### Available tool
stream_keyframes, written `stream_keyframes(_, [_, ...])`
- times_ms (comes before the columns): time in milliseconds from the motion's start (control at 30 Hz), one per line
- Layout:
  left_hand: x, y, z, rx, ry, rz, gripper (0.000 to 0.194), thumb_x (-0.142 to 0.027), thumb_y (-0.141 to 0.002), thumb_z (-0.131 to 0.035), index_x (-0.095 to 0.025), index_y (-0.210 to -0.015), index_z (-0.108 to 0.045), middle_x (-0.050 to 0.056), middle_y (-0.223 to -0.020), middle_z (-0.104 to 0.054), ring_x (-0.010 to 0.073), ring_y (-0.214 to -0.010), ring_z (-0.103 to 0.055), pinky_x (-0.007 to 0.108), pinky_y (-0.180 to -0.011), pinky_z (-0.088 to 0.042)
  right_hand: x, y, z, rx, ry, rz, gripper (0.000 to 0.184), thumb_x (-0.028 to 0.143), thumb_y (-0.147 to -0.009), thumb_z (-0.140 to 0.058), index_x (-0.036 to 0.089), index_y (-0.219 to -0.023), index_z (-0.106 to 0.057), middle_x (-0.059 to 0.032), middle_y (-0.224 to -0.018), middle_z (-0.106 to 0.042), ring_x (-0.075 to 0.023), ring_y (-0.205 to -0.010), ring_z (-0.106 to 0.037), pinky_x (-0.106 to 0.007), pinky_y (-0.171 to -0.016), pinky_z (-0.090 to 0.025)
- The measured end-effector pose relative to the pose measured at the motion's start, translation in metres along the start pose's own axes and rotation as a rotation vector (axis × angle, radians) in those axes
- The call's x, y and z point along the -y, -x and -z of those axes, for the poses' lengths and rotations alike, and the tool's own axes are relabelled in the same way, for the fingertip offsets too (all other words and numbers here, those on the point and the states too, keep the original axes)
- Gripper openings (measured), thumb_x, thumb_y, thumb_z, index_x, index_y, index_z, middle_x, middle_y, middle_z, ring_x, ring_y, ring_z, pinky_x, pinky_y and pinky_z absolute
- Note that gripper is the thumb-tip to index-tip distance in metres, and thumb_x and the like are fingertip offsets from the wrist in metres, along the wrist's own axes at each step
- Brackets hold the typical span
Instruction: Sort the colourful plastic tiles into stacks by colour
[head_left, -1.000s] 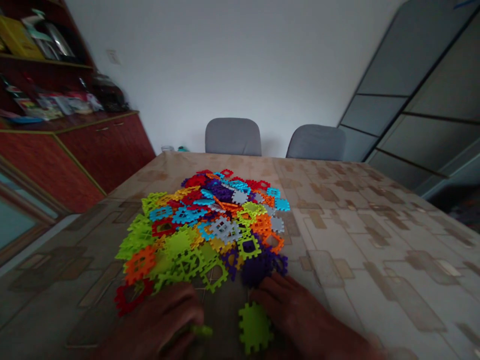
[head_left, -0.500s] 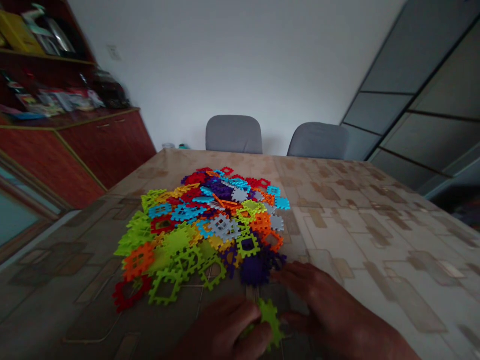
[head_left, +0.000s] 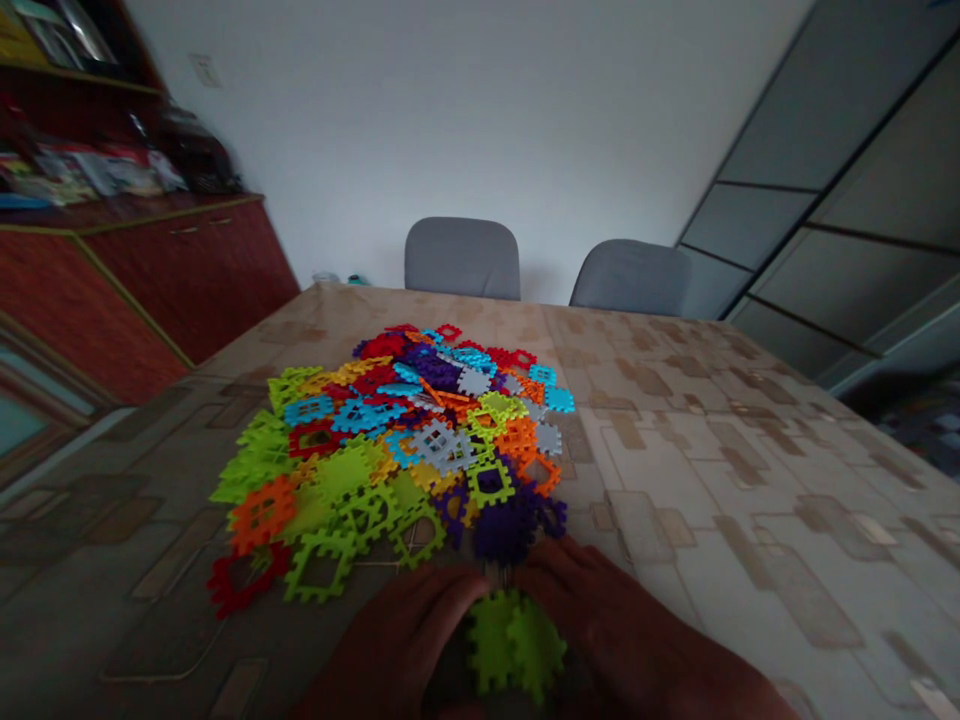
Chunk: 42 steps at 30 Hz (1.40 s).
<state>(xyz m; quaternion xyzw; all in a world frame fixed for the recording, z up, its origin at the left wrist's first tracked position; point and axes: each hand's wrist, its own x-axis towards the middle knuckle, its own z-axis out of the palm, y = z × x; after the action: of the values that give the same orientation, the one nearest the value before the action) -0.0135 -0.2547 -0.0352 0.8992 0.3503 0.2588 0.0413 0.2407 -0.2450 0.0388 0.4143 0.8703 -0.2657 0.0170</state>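
Two lime green interlocking plastic tiles (head_left: 511, 640) with toothed edges sit side by side between my hands, near the front of the table. They meet along a middle line and look slightly angled to each other; whether the teeth are locked I cannot tell. My left hand (head_left: 409, 625) curls round the left tile, fingers together at its far left corner. On the other side my right hand (head_left: 600, 610) grips the right tile, its fingertips at the far edge next to dark purple tiles (head_left: 504, 528). Both thumbs are mostly hidden.
A large heap of toothed tiles (head_left: 360, 465) in several colours lies just beyond my hands, towards the left. The patterned tabletop (head_left: 675, 440) stretches to the right. Two grey chairs (head_left: 461, 258) stand at the far edge, and a red-brown cabinet (head_left: 202, 265) at the left.
My left hand has moved back from over the left tile to its left side, uncovering it. My right hand has closed in on the right tile. The view has shifted slightly.
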Motion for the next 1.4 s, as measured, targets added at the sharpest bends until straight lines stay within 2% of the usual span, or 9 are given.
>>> stream_keyframes(200, [-0.003, 0.000, -0.012, 0.039, 0.030, 0.048, 0.067, -0.048, -0.076, -0.083, -0.027, -0.129, -0.049, 0.004, -0.116, -0.076, 0.0262, -0.097, -0.073, 0.031, -0.086, -0.057, -0.001, 0.000, 0.005, 0.003, -0.014, -0.083, 0.041, 0.017, -0.080, -0.073, 0.016, -0.120, -0.065, -0.0112, -0.131, -0.062, -0.0299, -0.123, -0.052, -0.043, -0.106, -0.042])
stream_keyframes(400, [-0.002, 0.005, -0.010, 0.064, 0.055, 0.069, 0.077, -0.065, -0.080, -0.076, -0.028, -0.140, -0.046, 0.007, -0.122, -0.073, 0.0275, -0.102, -0.073, 0.031, -0.086, -0.057, 0.006, 0.007, 0.015, -0.055, -0.010, -0.061, 0.046, 0.021, -0.080, -0.076, 0.019, -0.124, -0.064, -0.0083, -0.131, -0.063, -0.0277, -0.124, -0.053, -0.039, -0.108, -0.038])
stream_keyframes(633, [-0.003, -0.002, 0.000, -0.002, 0.005, 0.045, 0.078, -0.075, -0.094, -0.049, -0.026, -0.151, -0.031, 0.009, -0.122, -0.074, 0.0259, -0.101, -0.074, 0.030, -0.091, -0.057, 0.006, -0.007, -0.009, -0.096, 0.065, 0.067, 0.046, 0.034, -0.086, -0.071, 0.021, -0.129, -0.061, -0.0098, -0.122, -0.066, -0.0283, -0.116, -0.057, -0.039, -0.103, -0.043])
stream_keyframes(800, [-0.006, -0.004, 0.002, -0.020, -0.003, 0.012, 0.070, -0.074, -0.098, -0.039, -0.025, -0.149, -0.033, 0.007, -0.115, -0.076, 0.0233, -0.095, -0.076, 0.026, -0.083, -0.058, -0.002, -0.012, -0.022, -0.144, 0.098, 0.120, 0.047, 0.034, -0.088, -0.067, 0.023, -0.133, -0.059, -0.0095, -0.120, -0.066, -0.0278, -0.116, -0.058, -0.038, -0.102, -0.043])
stream_keyframes(933, [-0.004, -0.006, 0.011, -0.017, -0.009, -0.031, 0.068, -0.073, -0.098, -0.043, -0.023, -0.144, -0.042, 0.007, -0.116, -0.076, 0.0212, -0.098, -0.075, 0.024, -0.087, -0.057, -0.009, -0.016, -0.032, -0.196, 0.133, 0.143, 0.038, 0.031, -0.091, -0.064, 0.023, -0.128, -0.061, -0.0089, -0.113, -0.068, -0.0269, -0.108, -0.061, -0.038, -0.096, -0.047])
stream_keyframes(1033, [0.009, -0.011, 0.019, -0.005, -0.033, -0.009, 0.054, -0.068, -0.097, -0.051, -0.026, -0.130, -0.057, 0.004, -0.119, -0.075, 0.0229, -0.103, -0.072, 0.029, -0.090, -0.056, -0.014, -0.019, -0.041, -0.219, 0.168, 0.149, 0.031, 0.030, -0.092, -0.063, 0.022, -0.122, -0.062, -0.0083, -0.109, -0.068, -0.0257, -0.102, -0.063, -0.037, -0.091, -0.050])
stream_keyframes(1133, [0.036, -0.019, 0.029, 0.039, -0.142, 0.111, 0.028, -0.044, -0.104, -0.051, -0.026, -0.122, -0.064, 0.004, -0.122, -0.073, 0.0269, -0.110, -0.068, 0.040, -0.097, -0.052, -0.019, -0.020, -0.046, -0.231, 0.221, 0.166, 0.031, 0.027, -0.092, -0.063, 0.019, -0.122, -0.062, -0.0093, -0.108, -0.069, -0.0264, -0.099, -0.065, -0.037, -0.086, -0.053])
stream_keyframes(1233, [0.071, -0.025, 0.044, 0.096, -0.287, 0.193, 0.025, -0.028, -0.102, -0.051, -0.023, -0.119, -0.068, 0.008, -0.121, -0.072, 0.0298, -0.109, -0.066, 0.046, -0.096, -0.050, -0.020, -0.018, -0.043, -0.246, 0.261, 0.198, 0.037, 0.024, -0.093, -0.062, 0.016, -0.129, -0.059, -0.0103, -0.109, -0.071, -0.0271, -0.096, -0.067, -0.038, -0.083, -0.054])
stream_keyframes(1400, [0.106, -0.023, 0.067, 0.112, -0.346, 0.258, 0.022, -0.030, -0.098, -0.057, -0.020, -0.112, -0.072, 0.011, -0.115, -0.071, 0.0335, -0.106, -0.064, 0.048, -0.092, -0.048, -0.019, -0.014, -0.032, -0.264, 0.259, 0.210, 0.035, 0.023, -0.094, -0.062, 0.019, -0.129, -0.059, -0.0078, -0.108, -0.072, -0.0244, -0.095, -0.069, -0.035, -0.082, -0.054])
